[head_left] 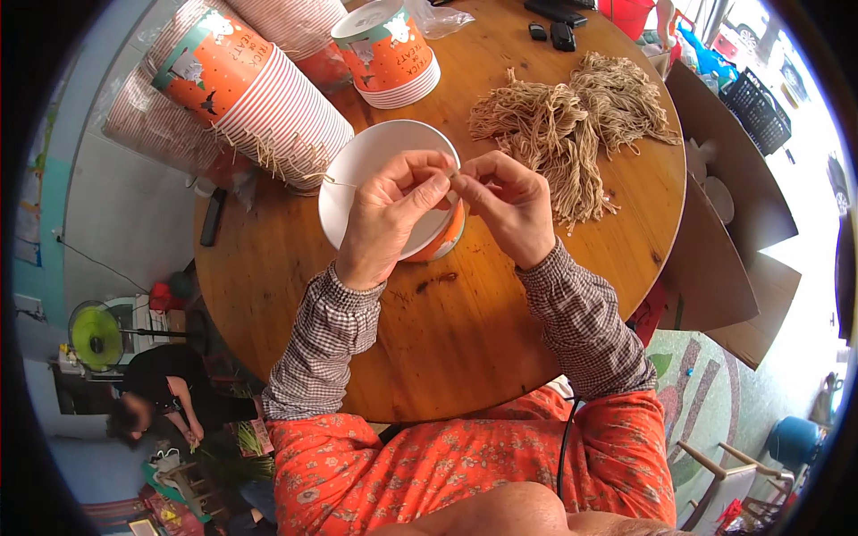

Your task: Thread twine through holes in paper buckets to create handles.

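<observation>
Wooden table (465,357), green fan (96,337), paper bucket (344,201)

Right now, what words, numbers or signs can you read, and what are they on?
Leaning bucket stack: dark lettering on orange, readable, but I don't copy printed words.
Upright bucket stack: dark lettering on orange, likewise.
Open white-lined bucket: no lettering I can make out.
Wall pictures at far left: too blurred to read.

A person's left grip (398,210) and right grip (511,207) meet, pinching a thin tan cord (340,183) over a white-lined orange paper bucket (357,152); heaped tan cords (576,125) lie beyond the right grip, striped orange bucket stacks (286,112) beyond the left.
</observation>
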### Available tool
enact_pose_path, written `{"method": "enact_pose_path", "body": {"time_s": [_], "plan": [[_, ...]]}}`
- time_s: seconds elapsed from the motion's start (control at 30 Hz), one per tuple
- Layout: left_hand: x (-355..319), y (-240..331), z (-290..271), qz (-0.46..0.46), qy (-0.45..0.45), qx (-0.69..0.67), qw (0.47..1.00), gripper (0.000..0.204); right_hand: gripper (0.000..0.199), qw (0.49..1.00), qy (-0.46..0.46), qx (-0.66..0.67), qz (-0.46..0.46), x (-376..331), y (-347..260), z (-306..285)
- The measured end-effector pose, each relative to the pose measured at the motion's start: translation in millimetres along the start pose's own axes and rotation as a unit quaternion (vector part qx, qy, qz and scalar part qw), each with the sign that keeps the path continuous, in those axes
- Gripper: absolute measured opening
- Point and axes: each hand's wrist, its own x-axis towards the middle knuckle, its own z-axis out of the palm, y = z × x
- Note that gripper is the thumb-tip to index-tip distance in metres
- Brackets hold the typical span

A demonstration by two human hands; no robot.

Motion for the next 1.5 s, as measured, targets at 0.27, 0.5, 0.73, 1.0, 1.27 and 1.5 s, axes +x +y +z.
{"method": "enact_pose_path", "body": {"time_s": [0.27,0.5,0.73,1.0,1.27,1.5], "plan": [[0.5,-0.2,-6.3,0.011,-0.019,0.139,0.99,0.013,0.012,0.992,0.043,0.115,0.041,3.9,-6.9,-3.1],[1.8,-3.5,-8.9,0.017,-0.024,0.182,0.983,0.012,0.012,0.976,0.032,0.207,0.054,5.3,-4.3,-7.7],[-1.7,2.2,-1.9,0.041,-0.037,0.157,0.986,0.013,0.011,0.972,0.03,0.229,0.04,2.6,-12.0,-7.7],[-0.1,3.3,-5.4,0.008,-0.041,0.094,0.995,0.012,0.016,0.991,0.065,0.117,0.011,0.6,-23.7,0.6],[-1.1,4.8,-4.9,-0.002,-0.015,0.14,0.99,0.011,0.011,0.998,0.054,0.012,-0.033,0.2,-19.3,-4.0],[-1.6,-5.9,1.0,0.123,0.088,0.328,0.933,0.012,0.01,0.994,0.079,-0.027,-0.067,-0.1,-15.8,-5.3]]}}
